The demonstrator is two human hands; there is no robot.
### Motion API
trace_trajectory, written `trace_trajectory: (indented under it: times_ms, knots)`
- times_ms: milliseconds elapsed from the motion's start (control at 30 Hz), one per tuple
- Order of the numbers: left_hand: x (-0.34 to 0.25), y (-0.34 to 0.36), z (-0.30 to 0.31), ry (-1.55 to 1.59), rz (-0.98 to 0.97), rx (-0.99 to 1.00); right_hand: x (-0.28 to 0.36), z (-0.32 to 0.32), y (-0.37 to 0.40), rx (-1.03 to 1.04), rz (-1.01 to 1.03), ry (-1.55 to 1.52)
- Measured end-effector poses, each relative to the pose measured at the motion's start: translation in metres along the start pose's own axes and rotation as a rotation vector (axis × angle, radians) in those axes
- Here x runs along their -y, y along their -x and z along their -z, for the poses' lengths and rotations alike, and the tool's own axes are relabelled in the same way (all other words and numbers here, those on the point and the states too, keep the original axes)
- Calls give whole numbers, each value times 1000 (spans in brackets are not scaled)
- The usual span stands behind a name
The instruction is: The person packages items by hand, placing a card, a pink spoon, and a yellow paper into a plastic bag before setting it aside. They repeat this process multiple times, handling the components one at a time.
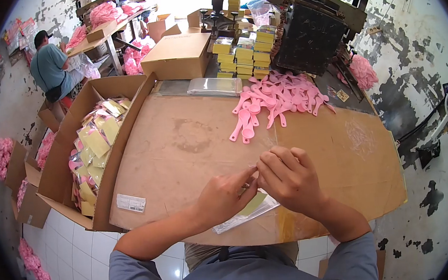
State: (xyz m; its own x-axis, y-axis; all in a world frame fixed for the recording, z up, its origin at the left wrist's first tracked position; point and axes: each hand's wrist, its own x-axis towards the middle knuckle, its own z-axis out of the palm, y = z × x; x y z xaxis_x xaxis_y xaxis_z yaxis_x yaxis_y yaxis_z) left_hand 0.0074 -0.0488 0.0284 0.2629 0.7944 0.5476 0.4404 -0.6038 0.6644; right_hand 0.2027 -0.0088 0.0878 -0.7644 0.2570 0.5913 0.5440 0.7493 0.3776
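Note:
My left hand (223, 197) and my right hand (290, 179) meet over the near part of the cardboard-topped table, fingertips pinched together. What they pinch is small and hidden by the fingers; I cannot tell what it is. Just below them lies a clear plastic bag (270, 204) with a pale yellow card (252, 205) in it, partly covered by my left hand. Beyond my hands is a loose heap of pink plastic measuring spoons (284, 96), a few spread toward me.
Left of the table stands an open carton (62, 181) full of packed bags (96, 143). Behind the spoons are stacks of yellow cards (246, 55), a pile of clear bags (214, 86), a closed box (176, 56) and a dark machine (308, 34). Another person (50, 67) sits at the far left.

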Motion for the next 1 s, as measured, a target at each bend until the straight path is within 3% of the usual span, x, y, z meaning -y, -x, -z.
trace_trajectory:
  times_ms: [67,167,267,333,433,467,500,533,567,633,700,767,867,1000]
  knots:
    - [0,0,0,-111,-31,62,-1,0,-1,59,-72,-38]
    - [-3,-7,5,-43,18,78,-21,-9,-1,-42,-273,-226]
    - [5,-4,6,96,76,63,-64,-5,19,-93,-471,-595]
    - [6,-7,12,254,238,69,-101,11,60,34,-898,-1375]
    - [17,-8,13,466,370,93,-200,22,162,12,-763,-2108]
    - [20,-8,12,534,399,104,-224,18,196,-47,-913,-1954]
    - [20,-7,12,542,414,116,-247,8,229,-71,-1132,-1602]
    - [19,-7,11,551,429,127,-264,-6,258,30,-1297,-1114]
    - [19,-8,10,559,439,136,-270,-17,280,152,-1276,-687]
    - [19,-7,8,572,392,112,-244,-7,278,208,-1030,62]
    - [19,-8,6,585,393,110,-219,6,247,198,-870,434]
    - [19,-10,9,595,449,155,-191,17,211,142,-886,452]
    - [21,-12,9,641,459,169,-162,22,152,8,-933,-52]
    - [27,-9,6,714,455,107,-97,10,84,18,-722,-519]
